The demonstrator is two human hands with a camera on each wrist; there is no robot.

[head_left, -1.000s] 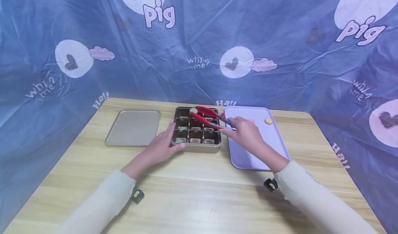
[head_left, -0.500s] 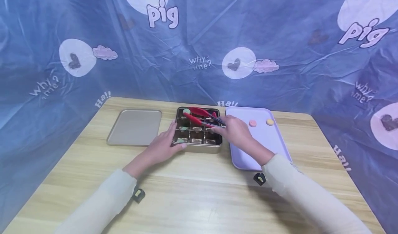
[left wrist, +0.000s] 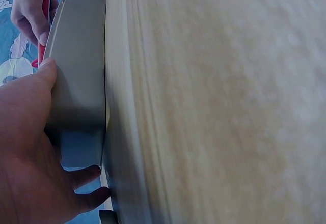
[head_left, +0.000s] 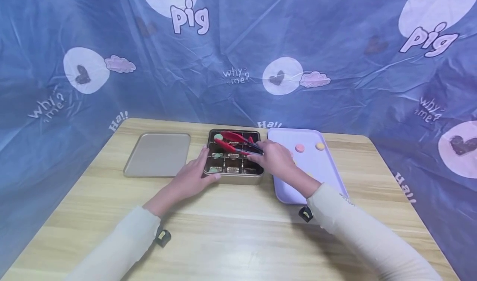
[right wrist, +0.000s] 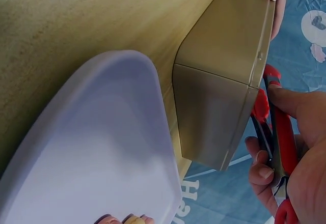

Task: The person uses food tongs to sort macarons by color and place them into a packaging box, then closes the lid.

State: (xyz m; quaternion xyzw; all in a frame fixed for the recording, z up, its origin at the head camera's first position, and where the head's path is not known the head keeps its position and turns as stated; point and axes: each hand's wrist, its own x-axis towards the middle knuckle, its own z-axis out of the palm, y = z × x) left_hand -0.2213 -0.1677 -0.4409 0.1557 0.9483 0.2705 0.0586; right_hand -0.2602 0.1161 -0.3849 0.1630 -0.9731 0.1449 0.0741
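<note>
My right hand [head_left: 277,157] holds a pair of tongs [head_left: 238,149] with red tips and dark metal arms, over the divided metal tin [head_left: 234,179]. The tips stand apart beside a green macaron [head_left: 218,137], which lies in the back-left compartment; whether they touch it I cannot tell. More green shows in the two compartments in front of it. My left hand [head_left: 191,177] rests against the tin's left side, fingers fairly straight, with the thumb at its front edge. In the right wrist view the tongs [right wrist: 282,137] lie in the palm beside the tin [right wrist: 219,81].
A lilac tray [head_left: 329,177] stands right of the tin. On it are a pink macaron [head_left: 299,148] and a yellow macaron [head_left: 320,146], with others partly hidden by the right hand. The tin's flat lid [head_left: 158,154] lies at left. A blue printed cloth [head_left: 238,102] hangs behind the table.
The tongs have moved left with the green macaron, which now sits lower in the back-left compartment, and the tips stand clear of its right side. The left hand has stayed put.
</note>
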